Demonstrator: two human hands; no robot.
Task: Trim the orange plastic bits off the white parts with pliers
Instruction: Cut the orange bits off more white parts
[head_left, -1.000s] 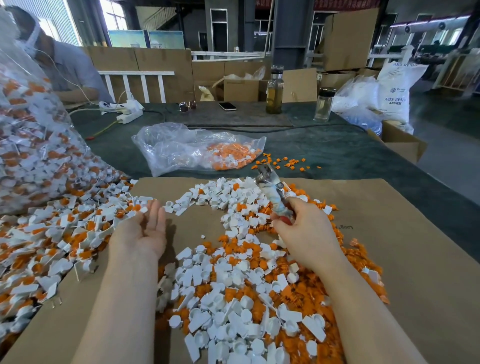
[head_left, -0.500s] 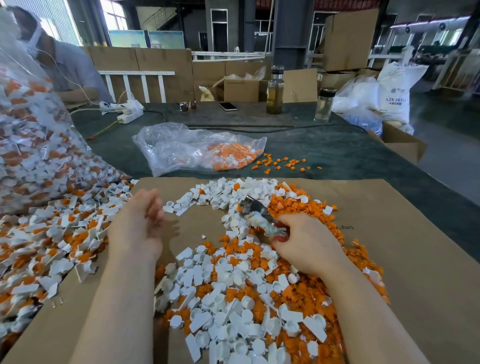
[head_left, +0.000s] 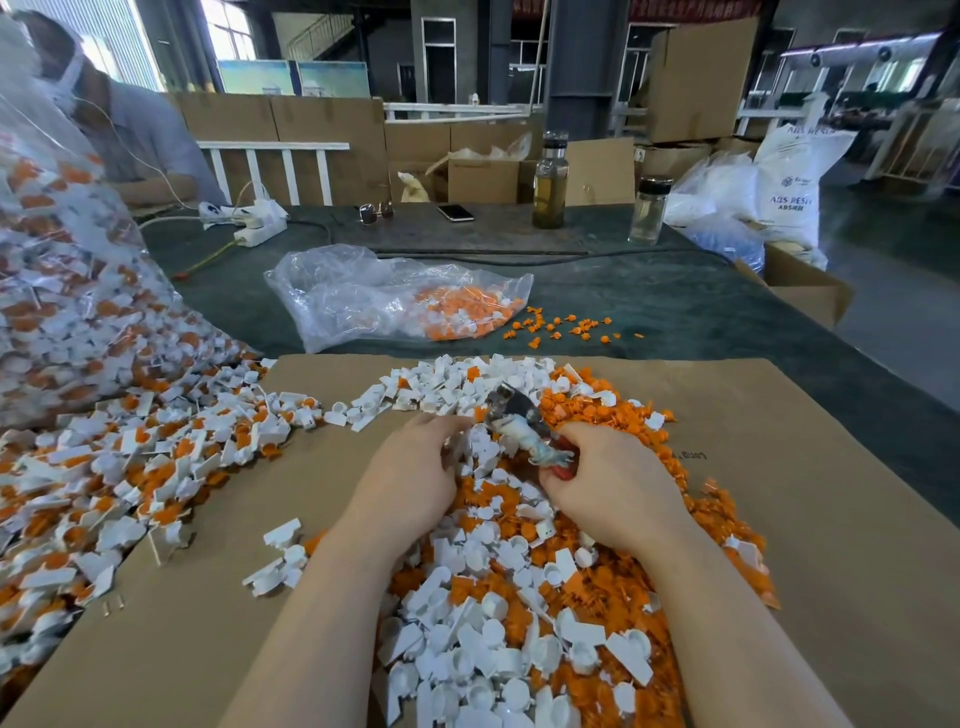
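The right hand (head_left: 618, 488) grips the pliers (head_left: 524, 426) by their handles, fingers curled around them. The tool head points up and left, over the pile of white parts (head_left: 467, 660). The left hand (head_left: 410, 483) lies just beside the pliers with its fingers curled down into the white parts; whether it holds a piece cannot be told. Orange bits (head_left: 587, 410) lie heaped on the right side of the same pile. Both heaps rest on a cardboard sheet (head_left: 810, 519) covering the tabletop (head_left: 675, 322). Untrimmed parts (head_left: 104, 483) spread to the left, spilling from a large clear bag (head_left: 67, 291). Beyond the sheet lies a smaller plastic bag (head_left: 395, 299).
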